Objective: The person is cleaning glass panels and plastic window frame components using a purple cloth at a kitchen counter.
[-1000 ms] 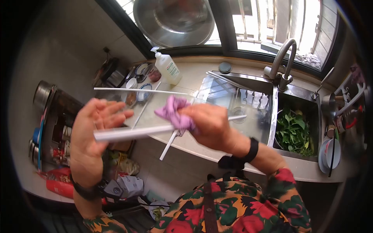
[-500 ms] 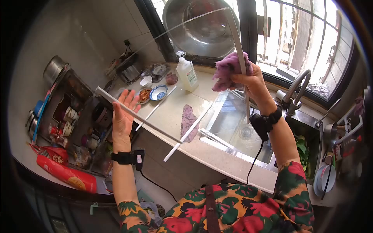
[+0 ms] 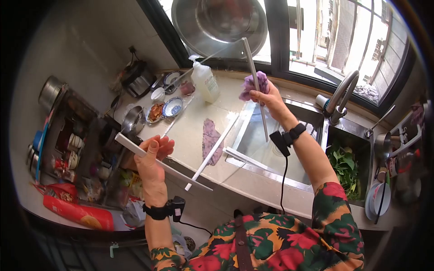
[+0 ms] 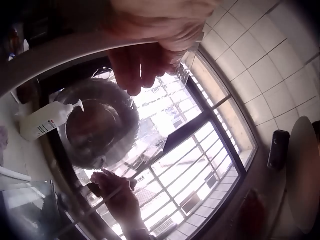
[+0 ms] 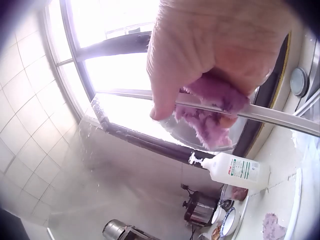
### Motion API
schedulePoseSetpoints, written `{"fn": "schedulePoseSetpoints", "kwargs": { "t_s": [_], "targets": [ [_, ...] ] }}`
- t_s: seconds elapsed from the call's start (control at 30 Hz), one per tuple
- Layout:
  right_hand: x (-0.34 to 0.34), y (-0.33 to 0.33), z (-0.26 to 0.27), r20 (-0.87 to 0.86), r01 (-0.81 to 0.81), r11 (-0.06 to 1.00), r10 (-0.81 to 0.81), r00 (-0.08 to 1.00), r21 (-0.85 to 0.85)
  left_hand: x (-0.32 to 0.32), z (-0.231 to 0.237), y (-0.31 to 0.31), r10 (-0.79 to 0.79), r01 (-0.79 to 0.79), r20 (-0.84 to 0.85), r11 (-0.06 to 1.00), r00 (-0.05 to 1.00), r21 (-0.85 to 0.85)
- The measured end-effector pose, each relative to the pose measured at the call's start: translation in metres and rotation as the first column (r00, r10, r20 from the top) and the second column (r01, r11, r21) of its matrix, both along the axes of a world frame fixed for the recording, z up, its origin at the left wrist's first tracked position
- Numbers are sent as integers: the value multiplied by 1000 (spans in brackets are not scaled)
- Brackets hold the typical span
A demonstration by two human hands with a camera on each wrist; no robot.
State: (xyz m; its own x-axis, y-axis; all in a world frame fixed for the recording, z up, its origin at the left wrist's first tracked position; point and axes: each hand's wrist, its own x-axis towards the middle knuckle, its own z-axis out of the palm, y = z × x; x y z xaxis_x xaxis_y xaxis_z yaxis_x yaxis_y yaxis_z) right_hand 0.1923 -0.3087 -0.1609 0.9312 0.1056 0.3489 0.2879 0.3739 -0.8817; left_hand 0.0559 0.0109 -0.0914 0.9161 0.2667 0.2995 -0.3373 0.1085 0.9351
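Observation:
A clear, see-through panel with pale edge strips is held up between both hands. My left hand (image 3: 151,169) holds it at the left edge strip (image 3: 187,177), thumb over the strip and fingers beyond it. At the opposite edge strip (image 3: 251,63), my right hand (image 3: 274,103) grips a bunched purple cloth (image 3: 248,86), wrapped about the strip with the thumb on the near side. The right wrist view shows the fluffy cloth (image 5: 212,132) on both sides of the strip. Flat on the counter lies a mottled purple cloth (image 3: 209,135) beside a white strip (image 3: 205,162).
A pump bottle (image 3: 205,83) and small bowls (image 3: 172,107) stand on the counter (image 3: 194,126). To the right, a clear sheet (image 3: 246,144) covers part of the sink; leafy greens (image 3: 341,162) fill the other basin. A large steel basin (image 3: 217,43) leans at the window.
The panel has swung from nearly level to steeply tilted. My right hand rose to the right with the cloth, then came slightly down. My left thumb has closed over the left strip.

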Motion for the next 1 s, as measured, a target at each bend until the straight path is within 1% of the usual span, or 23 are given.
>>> {"fn": "schedulePoseSetpoints", "kwargs": {
  "t_s": [0.07,0.13,0.17,0.23,0.27,0.3,0.33,0.37,0.4,0.43,0.47,0.5,0.53,0.57,0.6,0.67,0.7,0.73,0.8,0.87,0.93,0.97,1.0],
  "targets": [
    [1,4,-10,-13,23,999,-22,1000,50,0,2,-5,17,-17,-29,1000,999,17],
    [1,13,-14,1,265,943,-271,963,203,2,4,-11,16,-15,-24,1000,1000,17],
    [1,17,-15,126,316,933,-339,932,173,3,4,-13,33,-31,-30,999,999,36],
    [-11,25,-3,244,495,868,-472,847,-38,7,7,-15,41,-39,-36,997,998,63],
    [-11,36,3,455,710,696,-602,656,-103,9,8,-16,64,-61,-49,996,997,57],
    [-27,48,26,582,742,660,-559,591,-120,10,8,-18,85,-82,-61,995,995,49],
    [-36,67,43,674,780,621,-546,498,-73,11,8,-19,76,-73,-61,996,995,51],
    [-45,89,53,701,743,664,-490,517,-84,12,9,-20,96,-93,-71,994,993,56],
    [-66,140,62,743,728,672,-418,523,-134,16,11,-23,106,-101,-76,993,992,64],
    [-71,157,63,749,719,678,-394,533,-154,15,11,-28,97,-92,-74,993,993,73],
    [-75,169,60,754,701,689,-360,550,-183,12,8,-34,113,-112,14,992,994,-49],
    [-79,179,60,806,698,686,-284,520,-209,15,9,-36,122,-102,117,981,986,-164],
    [-82,187,58,847,685,686,-192,495,-245,15,4,-26,119,-98,122,982,985,-159],
    [-78,190,55,861,715,667,-220,459,-210,17,-7,-11,40,-34,98,998,994,-58],
    [-64,181,43,906,747,650,-221,360,-138,18,-12,1,-31,29,64,999,997,40],
    [-56,172,42,944,845,513,-179,276,-150,15,0,-11,-68,65,70,997,995,47],
    [-49,161,37,876,853,496,-324,357,-164,8,4,-15,-54,53,17,998,998,36],
    [-35,145,33,785,866,471,-466,407,-169,7,5,-17,-49,50,-23,998,999,29],
    [-17,118,18,685,896,410,-605,407,-170,8,1,-11,-53,53,-11,998,999,42],
    [-13,108,5,624,859,442,-603,497,-257,8,-1,-11,-46,46,2,999,999,15],
    [-15,113,-50,356,811,523,-728,586,-264,7,-2,-13,-20,20,-9,999,1000,26],
    [-11,111,-55,375,811,514,-719,585,-280,7,-2,-14,15,-15,-8,1000,1000,24],
    [-27,117,-92,154,711,562,-729,668,-423,5,-3,-16,5,-4,-34,999,999,34]
  ]
}}
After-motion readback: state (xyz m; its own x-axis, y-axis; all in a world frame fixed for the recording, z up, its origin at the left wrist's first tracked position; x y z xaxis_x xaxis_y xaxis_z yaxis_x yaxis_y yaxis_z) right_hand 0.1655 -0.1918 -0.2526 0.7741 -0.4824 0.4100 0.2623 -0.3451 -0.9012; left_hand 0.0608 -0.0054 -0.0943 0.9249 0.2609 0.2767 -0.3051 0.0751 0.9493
